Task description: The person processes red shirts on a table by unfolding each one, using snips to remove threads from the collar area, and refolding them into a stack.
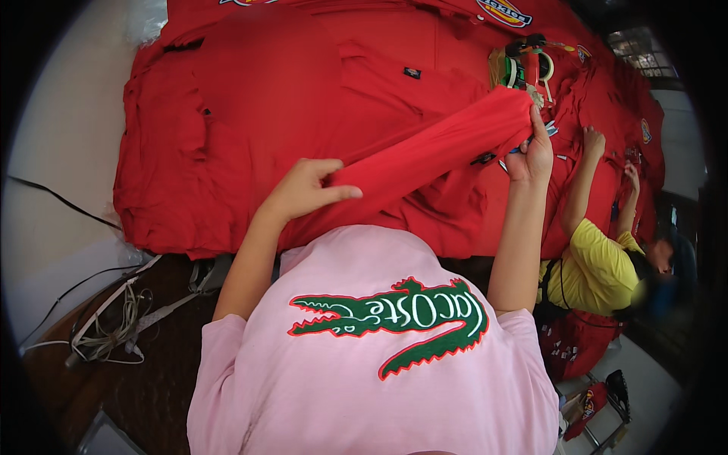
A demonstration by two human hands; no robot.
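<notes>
A long folded stretch of a red garment (447, 144) slants upward to the right between my hands. My right hand (531, 152) is closed on its raised far end, thumb up along the edge. Against that palm shows a small blue and dark object (517, 147), too covered to name. At the lower left end of the stretch is my left hand (311, 188), thumb and forefinger spread apart against the cloth; its other fingers are partly hidden. More red garments (265, 91) lie heaped beneath and beyond both hands.
Tape rolls (516, 72) and small tools stand in a holder at the back right. A co-worker in a yellow shirt (599, 265) reaches over the red cloth at right. Coiled white cables (114, 326) lie at lower left. A metal stand (607, 432) is at lower right.
</notes>
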